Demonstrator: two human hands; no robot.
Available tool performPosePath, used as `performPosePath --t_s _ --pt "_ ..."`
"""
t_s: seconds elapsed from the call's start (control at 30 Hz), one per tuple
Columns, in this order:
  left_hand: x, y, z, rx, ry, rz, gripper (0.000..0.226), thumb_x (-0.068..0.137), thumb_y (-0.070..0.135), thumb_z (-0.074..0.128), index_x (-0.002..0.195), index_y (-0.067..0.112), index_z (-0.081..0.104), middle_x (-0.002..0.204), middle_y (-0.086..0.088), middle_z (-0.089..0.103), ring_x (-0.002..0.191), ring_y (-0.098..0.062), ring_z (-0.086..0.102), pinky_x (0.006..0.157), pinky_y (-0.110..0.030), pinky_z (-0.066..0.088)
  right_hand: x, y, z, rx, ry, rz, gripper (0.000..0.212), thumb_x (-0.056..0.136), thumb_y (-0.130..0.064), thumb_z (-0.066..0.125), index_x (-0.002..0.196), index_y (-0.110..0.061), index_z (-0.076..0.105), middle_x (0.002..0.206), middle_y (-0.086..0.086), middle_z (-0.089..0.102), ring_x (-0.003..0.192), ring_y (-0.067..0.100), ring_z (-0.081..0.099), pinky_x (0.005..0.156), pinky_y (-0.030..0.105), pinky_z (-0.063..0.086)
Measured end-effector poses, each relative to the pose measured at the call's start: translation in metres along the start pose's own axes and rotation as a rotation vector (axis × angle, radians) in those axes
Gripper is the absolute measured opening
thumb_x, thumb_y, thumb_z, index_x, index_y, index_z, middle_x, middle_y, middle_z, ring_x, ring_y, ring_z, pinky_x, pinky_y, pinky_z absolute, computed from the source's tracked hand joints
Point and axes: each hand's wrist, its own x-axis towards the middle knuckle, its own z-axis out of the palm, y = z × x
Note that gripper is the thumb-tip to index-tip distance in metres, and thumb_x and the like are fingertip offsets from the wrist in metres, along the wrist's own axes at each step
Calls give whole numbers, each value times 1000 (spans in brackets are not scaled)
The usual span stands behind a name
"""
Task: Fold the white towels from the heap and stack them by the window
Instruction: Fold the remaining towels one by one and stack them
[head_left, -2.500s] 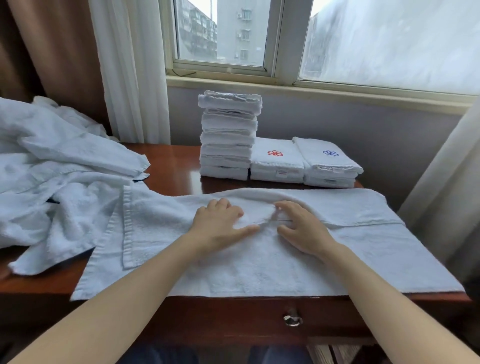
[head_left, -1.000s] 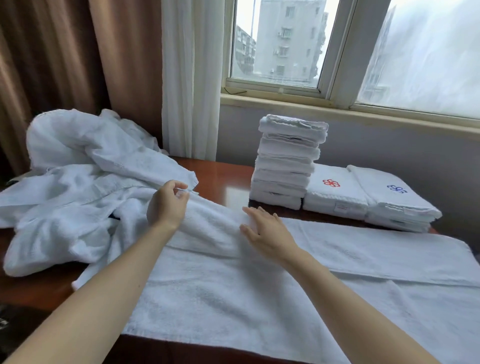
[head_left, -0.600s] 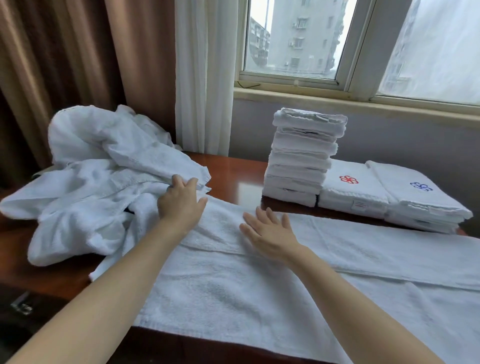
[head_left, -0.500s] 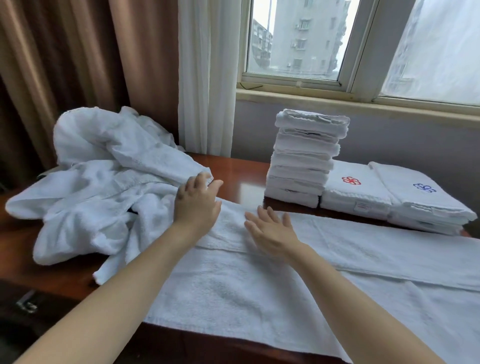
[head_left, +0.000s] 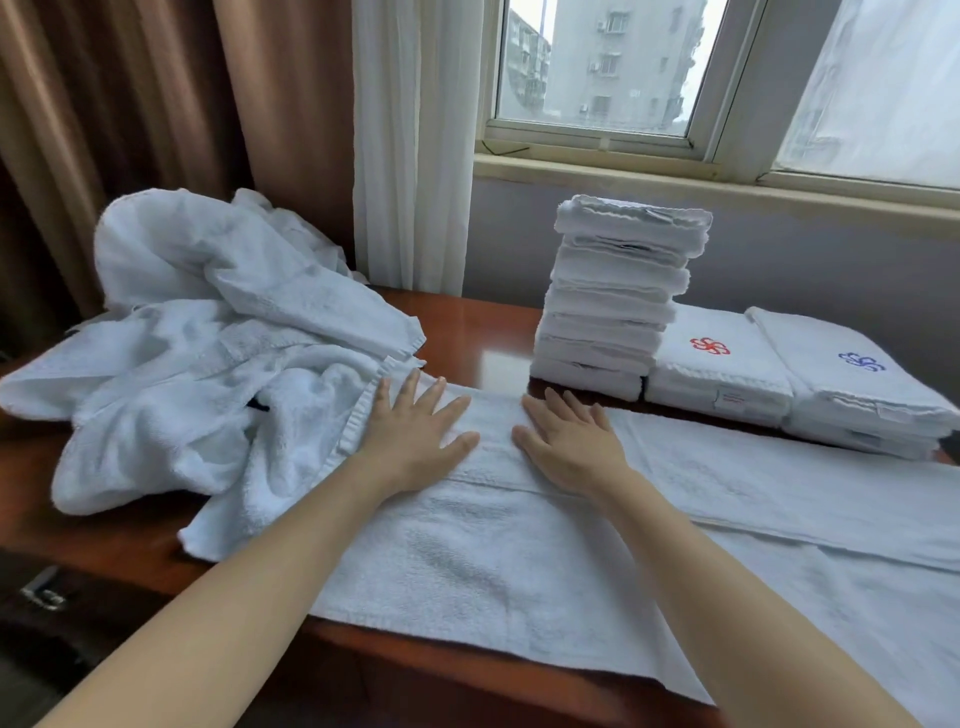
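Had folded towels (head_left: 618, 306) stacked by the window (head_left: 597, 67), a large heap (head_left: 208, 338) waiting, left hand (head_left: 415, 431) and right hand (head_left: 571, 447) spread flat on one part-folded towel (head_left: 493, 561).

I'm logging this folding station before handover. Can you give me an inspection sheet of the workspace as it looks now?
Surface: glossy red-brown wooden table, mostly covered by towels.
Job's things: spread towel lying flat, far edge folded over; loose heap at left; tall stack, red-emblem pile and blue-emblem pile in a row under the window.
Clutter: nothing seen.
Hands: left hand and right hand both flat on the spread towel's folded strip, fingers straight, holding nothing.
Cables: nothing seen on the table.
Surroundings: white sheer curtain and brown curtain left of the window.
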Motion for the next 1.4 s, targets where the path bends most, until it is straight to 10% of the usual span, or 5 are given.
performPosePath --t_s 0.37,0.63,0.93,1.23,1.4 --pt "-34 8 -21 -404 693 147 13 81 22 63 85 19 74 92 5 71 91 -19 66 80 -36 53 -36 -14 -7 146 518 -152 25 91 -21 57 112 -16 71 116 -4 67 115 19 55 81 36 49" --pt "-101 29 -15 -348 176 26 44 96 43 51 139 32 51 148 7 43 138 -14 36 113 -35 29 -95 -8 -7 -70 129 98 55 98 -53 35 148 -29 34 159 3 24 151 30 4 118 56 -6" --pt "-144 28 -12 -185 -85 -3 63 101 58 23 157 36 5 165 5 -11 151 -12 -13 122 -35 -7 -148 -9 6 -5 63 45 58 99 -59 24 153 -37 20 165 0 8 152 31 -3 120 55 -7" --pt "-206 24 -14 -546 83 226 66 68 83 60 125 50 54 139 34 39 133 12 32 109 -24 30 -204 -19 -3 381 134 -255 45 87 -58 60 126 -36 59 137 -19 49 127 2 45 103 30 41" --pt "-221 19 -15 -471 264 240 38 71 27 81 101 38 60 112 22 52 107 2 53 89 -32 48 -218 -28 -8 171 40 -367 39 70 -56 75 100 -45 53 117 -28 46 105 -3 44 75 11 35"
